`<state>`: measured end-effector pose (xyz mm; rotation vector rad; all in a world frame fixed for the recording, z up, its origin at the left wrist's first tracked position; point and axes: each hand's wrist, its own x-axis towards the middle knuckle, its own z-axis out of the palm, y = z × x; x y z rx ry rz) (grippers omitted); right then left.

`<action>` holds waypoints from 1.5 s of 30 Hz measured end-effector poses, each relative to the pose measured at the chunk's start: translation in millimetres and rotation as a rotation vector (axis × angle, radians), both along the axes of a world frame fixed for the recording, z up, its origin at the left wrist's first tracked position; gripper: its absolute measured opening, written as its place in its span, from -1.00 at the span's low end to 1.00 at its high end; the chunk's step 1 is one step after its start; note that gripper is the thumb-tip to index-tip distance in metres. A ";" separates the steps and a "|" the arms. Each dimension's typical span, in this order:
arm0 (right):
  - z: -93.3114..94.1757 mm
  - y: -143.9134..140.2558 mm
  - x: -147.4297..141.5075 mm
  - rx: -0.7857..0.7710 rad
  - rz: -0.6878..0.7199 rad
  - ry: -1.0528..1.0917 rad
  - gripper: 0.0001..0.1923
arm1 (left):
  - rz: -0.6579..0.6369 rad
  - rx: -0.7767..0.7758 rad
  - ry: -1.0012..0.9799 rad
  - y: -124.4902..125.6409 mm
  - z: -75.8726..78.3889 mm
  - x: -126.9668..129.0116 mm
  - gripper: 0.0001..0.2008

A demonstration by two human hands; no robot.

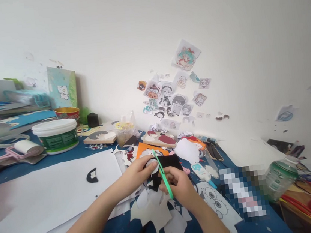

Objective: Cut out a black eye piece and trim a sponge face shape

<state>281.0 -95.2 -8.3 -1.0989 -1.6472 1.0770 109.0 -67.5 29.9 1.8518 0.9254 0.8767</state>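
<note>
Head view shows the left hand (136, 173) pinching a black sheet (169, 164) with a white disc just beside the right hand (179, 183), which grips green scissors (162, 174); the blades sit so near the fingertips that a slip could nick them.

No word, brand or number can be read anywhere. The green label on the white-lidded tub (58, 139), far to the left of the left hand (139, 173), carries pale lettering too small to make out. The glue bottle (201, 171) just right of the right hand (177, 183) has a blue label with unreadable print. The green jar (279, 178) farther right bears white marks, also illegible. The cartoon stickers (170, 95) on the wall beyond the hands show drawings only.
</note>
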 end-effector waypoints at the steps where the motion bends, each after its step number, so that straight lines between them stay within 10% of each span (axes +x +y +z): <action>1: 0.5 -0.2 -0.5 0.002 -0.004 -0.002 -0.75 | -0.008 -0.024 -0.032 0.6 -0.7 0.5 -0.71; 8: -2.5 3.2 -5.3 0.021 -0.092 0.057 -0.76 | -0.021 -0.250 -0.284 -2.6 -16.9 20.6 -0.59; 15: -9.4 5.2 -9.3 -0.018 -0.055 0.134 -0.75 | 0.182 -0.161 -0.282 -2.5 -21.5 28.0 -0.60; 45: -2.7 -0.5 -4.3 -0.023 0.001 0.126 -0.72 | 0.094 -0.114 -0.172 4.5 -23.4 16.9 -0.64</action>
